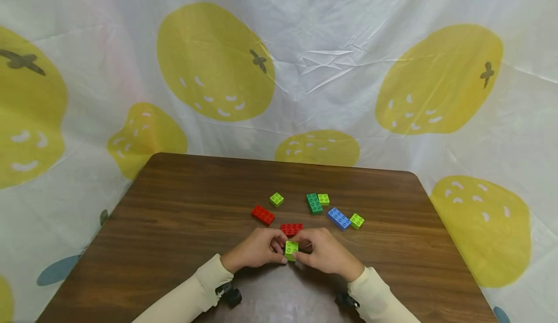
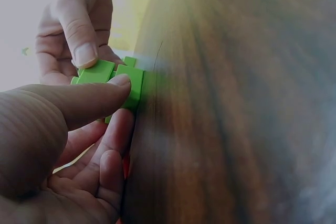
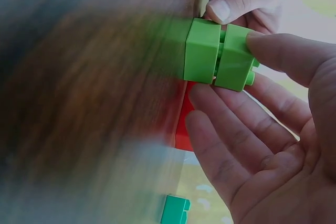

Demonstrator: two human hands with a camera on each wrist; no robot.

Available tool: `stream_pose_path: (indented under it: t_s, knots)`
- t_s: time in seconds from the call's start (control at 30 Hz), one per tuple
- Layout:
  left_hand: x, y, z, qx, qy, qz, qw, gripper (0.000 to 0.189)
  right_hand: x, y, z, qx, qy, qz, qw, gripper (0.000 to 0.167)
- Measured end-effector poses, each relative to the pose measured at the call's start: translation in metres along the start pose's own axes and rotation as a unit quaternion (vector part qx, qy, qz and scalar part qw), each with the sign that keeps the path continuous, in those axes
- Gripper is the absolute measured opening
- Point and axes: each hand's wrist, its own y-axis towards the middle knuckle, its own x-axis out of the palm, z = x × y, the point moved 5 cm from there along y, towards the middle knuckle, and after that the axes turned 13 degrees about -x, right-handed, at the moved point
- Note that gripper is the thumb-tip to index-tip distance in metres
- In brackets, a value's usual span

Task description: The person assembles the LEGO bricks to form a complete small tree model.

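Note:
Between my two hands, two lime-green bricks stand one above the other. My left hand [image 1: 259, 248] pinches the lower brick [image 3: 202, 51], which sits at the tabletop. My right hand [image 1: 324, 251] pinches the upper brick [image 3: 233, 59] between thumb and fingers. In the right wrist view a narrow gap shows between the two bricks, with studs inside it. Only the upper brick's studded top shows clearly in the head view. Just beyond the hands lies a red brick [image 1: 291, 229], close to the fingertips.
Farther back on the brown table [image 1: 196, 182] lie another red brick [image 1: 263, 215], a dark green brick [image 1: 314, 204], a blue brick [image 1: 339, 219] and several small lime bricks, one [image 1: 276, 199] near the left red brick. A lemon-print cloth [image 1: 322, 81] hangs behind the table.

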Motion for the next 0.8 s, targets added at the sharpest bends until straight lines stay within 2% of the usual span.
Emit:
stream_pose_path:
  t_s: [0.23, 0.47, 0.8]
  knots:
    - [0.001, 0.000, -0.001, -0.004, 0.004, 0.001, 1.0000, 0.035, 0.003, 0.002, 0.007, -0.006, -0.003, 0.001, 1.0000, 0.023]
    - [0.000, 0.000, 0.001, -0.003, 0.003, 0.001, 1.0000, 0.036, 0.001, 0.005, 0.013, 0.018, -0.017, -0.006, 0.9997, 0.023]
    - [-0.005, -0.004, 0.006, 0.005, -0.018, -0.006, 0.9998, 0.032, 0.001, 0.004, 0.007, 0.015, -0.026, -0.010, 0.9995, 0.022]
